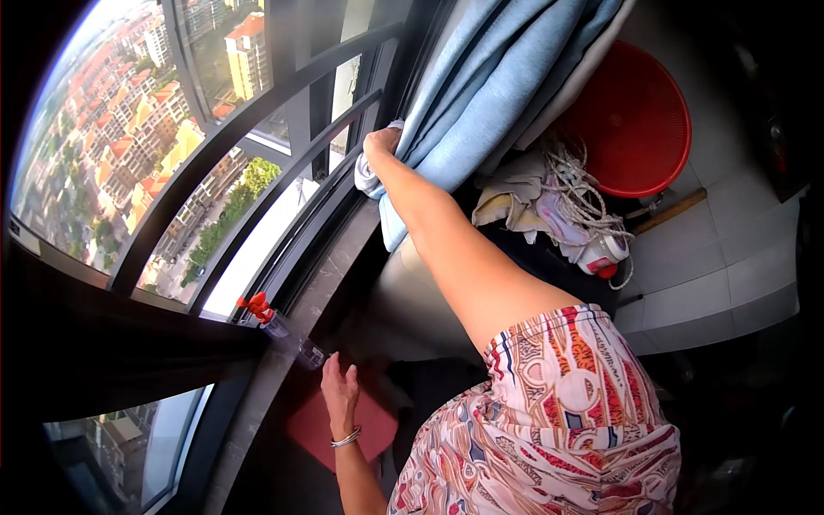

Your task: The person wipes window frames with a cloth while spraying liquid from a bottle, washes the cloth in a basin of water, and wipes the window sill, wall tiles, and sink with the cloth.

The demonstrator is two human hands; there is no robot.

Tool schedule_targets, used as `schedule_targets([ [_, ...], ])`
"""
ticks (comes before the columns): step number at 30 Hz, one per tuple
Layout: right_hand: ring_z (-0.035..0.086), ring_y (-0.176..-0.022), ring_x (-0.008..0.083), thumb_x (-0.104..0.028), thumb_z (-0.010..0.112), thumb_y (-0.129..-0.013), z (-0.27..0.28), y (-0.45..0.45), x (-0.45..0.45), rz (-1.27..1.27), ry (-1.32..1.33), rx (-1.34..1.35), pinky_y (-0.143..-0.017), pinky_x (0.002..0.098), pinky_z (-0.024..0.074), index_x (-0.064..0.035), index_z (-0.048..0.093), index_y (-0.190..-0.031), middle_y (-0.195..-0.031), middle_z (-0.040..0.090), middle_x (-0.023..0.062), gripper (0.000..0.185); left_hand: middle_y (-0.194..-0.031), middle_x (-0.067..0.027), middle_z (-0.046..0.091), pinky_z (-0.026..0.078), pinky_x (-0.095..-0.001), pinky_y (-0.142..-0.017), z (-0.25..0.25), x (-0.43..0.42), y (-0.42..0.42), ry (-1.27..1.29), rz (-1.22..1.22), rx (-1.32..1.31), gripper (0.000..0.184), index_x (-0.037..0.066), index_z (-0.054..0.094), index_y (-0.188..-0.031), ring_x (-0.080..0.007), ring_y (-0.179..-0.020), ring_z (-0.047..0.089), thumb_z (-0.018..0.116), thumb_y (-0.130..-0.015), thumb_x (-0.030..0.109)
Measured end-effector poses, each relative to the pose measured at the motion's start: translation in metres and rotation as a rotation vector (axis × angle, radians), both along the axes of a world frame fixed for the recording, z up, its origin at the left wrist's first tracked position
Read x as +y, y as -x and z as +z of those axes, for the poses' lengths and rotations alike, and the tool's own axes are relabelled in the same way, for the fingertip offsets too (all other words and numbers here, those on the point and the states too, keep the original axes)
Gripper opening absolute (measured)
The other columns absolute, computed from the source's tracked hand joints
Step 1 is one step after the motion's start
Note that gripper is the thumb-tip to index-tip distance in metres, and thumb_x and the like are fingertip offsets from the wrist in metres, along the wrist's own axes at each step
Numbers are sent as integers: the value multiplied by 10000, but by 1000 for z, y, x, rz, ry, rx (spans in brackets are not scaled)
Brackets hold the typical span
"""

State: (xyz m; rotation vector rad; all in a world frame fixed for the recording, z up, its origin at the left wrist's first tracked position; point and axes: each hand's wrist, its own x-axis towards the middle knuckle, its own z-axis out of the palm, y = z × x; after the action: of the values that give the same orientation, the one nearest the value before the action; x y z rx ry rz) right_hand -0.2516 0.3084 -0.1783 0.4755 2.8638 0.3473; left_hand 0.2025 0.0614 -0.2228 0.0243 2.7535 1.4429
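Note:
My right hand (383, 142) is closed around a bunched greyish-white cloth (366, 177), pressed against the window frame (343, 184) at the far end of the sill. Right beside it hangs a light blue curtain (472, 112), partly behind my forearm. Lower down, my left hand (340, 390) is held in the air with its fingers apart and nothing in it, a bracelet (347, 438) on the wrist. Close to its fingertips, a small dark container (311, 354) stands on the stone sill (287, 343). A clear bottle with a red top (273, 323) is just beyond.
Dark metal bars (249, 112) cross the window, with buildings far below. A red basin (635, 120) stands on the tiled floor at right. Near it lie crumpled cloths (511, 193), white rope (575, 184) and a white bottle (603, 251). A reddish flat surface (309, 429) lies under my left hand.

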Motion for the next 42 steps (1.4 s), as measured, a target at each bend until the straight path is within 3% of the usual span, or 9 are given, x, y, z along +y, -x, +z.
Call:
schedule_targets([
  [1,419,-1198,348,-114,457,-836,-1,-7,-2,20,-22,-88,-1011,483,280,-6,522,-1198,-1269,477,175,383,-1116,-258,528,434,-403,-872,1,-2,-4,-30,24,-17,423,-26,488,-1157,-395,-1023,521,602,-770,102],
  [5,471,-1143,322,-74,472,-813,-35,-29,-21,-775,1047,915,-997,368,329,49,344,-1268,-1260,445,251,488,-1071,-252,556,448,-394,-846,-3,-6,-21,-110,110,-145,386,-19,514,-1134,-392,-981,546,601,-772,83],
  [10,491,-1115,317,-56,480,-808,-15,-64,-47,-587,691,1198,-980,344,349,96,411,-1201,-1224,488,225,427,-1034,-236,578,457,-383,-830,-14,1,-30,-146,122,-182,351,-26,533,-1111,-373,-962,564,595,-782,76],
  [14,512,-1082,315,-96,454,-829,-78,-39,-19,-184,210,236,-944,342,383,99,488,-1112,-1150,527,247,346,-1017,-229,583,475,-367,-779,-9,11,-28,-149,150,-279,343,-29,536,-1107,-360,-916,585,591,-785,76],
  [18,546,-1009,354,-70,418,-821,-57,-67,-36,-532,648,939,-897,383,420,104,480,-1096,-1117,535,267,332,-1016,-230,585,484,-362,-767,-25,15,-43,-112,119,-245,331,-24,537,-1102,-360,-909,589,584,-793,86],
  [26,601,-906,350,-85,413,-819,-78,-61,-25,-657,788,766,-829,388,471,95,501,-1010,-998,579,277,277,-1031,-223,590,482,-364,-785,-6,16,-73,-127,204,-341,341,-13,532,-1123,-337,-924,598,580,-805,101],
  [28,607,-914,336,-126,442,-818,-129,-33,0,-287,490,500,-824,367,476,66,546,-989,-976,600,259,277,-1060,-223,584,479,-353,-800,-11,23,-87,-193,281,-379,347,-19,528,-1131,-318,-937,602,577,-809,101],
  [32,627,-886,327,-182,480,-799,-92,-56,-20,-646,855,686,-785,360,499,39,615,-879,-929,628,232,271,-1057,-198,601,461,-333,-840,-13,15,-101,-154,246,-432,365,-43,522,-1144,-262,-981,597,571,-819,116],
  [42,614,-879,355,-210,447,-843,-88,-105,-59,-537,838,576,-778,408,500,25,570,-902,-979,573,233,272,-1074,-219,585,483,-337,-788,5,14,-81,-145,218,-392,353,-14,519,-1152,-288,-942,608,571,-824,107],
])
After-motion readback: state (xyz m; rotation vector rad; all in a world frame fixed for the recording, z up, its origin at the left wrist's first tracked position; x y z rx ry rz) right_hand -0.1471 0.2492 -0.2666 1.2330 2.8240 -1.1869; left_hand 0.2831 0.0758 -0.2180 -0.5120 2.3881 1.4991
